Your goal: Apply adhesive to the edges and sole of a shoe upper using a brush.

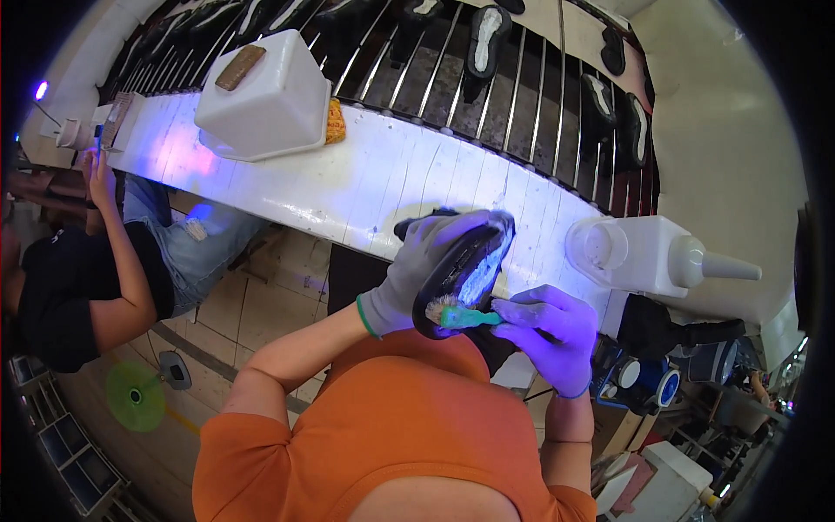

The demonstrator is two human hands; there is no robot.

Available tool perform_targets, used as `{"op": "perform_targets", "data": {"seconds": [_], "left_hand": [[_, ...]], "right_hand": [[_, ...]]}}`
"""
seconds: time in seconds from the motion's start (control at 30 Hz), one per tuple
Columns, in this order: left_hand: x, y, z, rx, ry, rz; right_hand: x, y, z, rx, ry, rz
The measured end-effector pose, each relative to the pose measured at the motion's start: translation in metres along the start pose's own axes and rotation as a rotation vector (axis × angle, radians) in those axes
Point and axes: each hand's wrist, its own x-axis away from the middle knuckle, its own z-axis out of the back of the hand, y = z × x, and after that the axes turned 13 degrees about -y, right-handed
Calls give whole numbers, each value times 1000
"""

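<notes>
Head view: the left hand (417, 265) grips a black shoe sole (465, 270) above the white worktop (365, 183). The right hand (552, 335) pinches a green brush (461, 315), its bristles touching the sole.

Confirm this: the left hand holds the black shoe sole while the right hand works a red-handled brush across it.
Not quite. In the head view the brush has a green handle, not red. The rest holds: the left hand holds the black shoe sole while the right hand works the brush across it.

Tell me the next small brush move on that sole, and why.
Probably draw the green-handled brush in the right hand forward along the black shoe sole held by the left hand: its bristles sit at the near end, and the glowing coating lies further up.
</notes>
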Motion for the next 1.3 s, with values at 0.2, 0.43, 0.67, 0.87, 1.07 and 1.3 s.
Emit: {"op": "perform_targets", "data": {"seconds": [0.2,0.43,0.67,0.87,1.07,1.3], "left_hand": [[-9,-6,24,275,-410,46],[-56,-43,44,503,-829,7],[-96,-71,46,601,-1070,158],[-97,-97,50,445,-1134,339],[-73,-98,65,633,-814,451],[-87,-112,25,685,-429,469]], "right_hand": [[-21,-7,25,190,24,159],[-52,3,56,370,98,199],[-69,-2,88,585,41,150],[-44,15,98,219,-268,-53],[48,80,97,547,399,-641],[60,149,53,922,281,-941]]}}
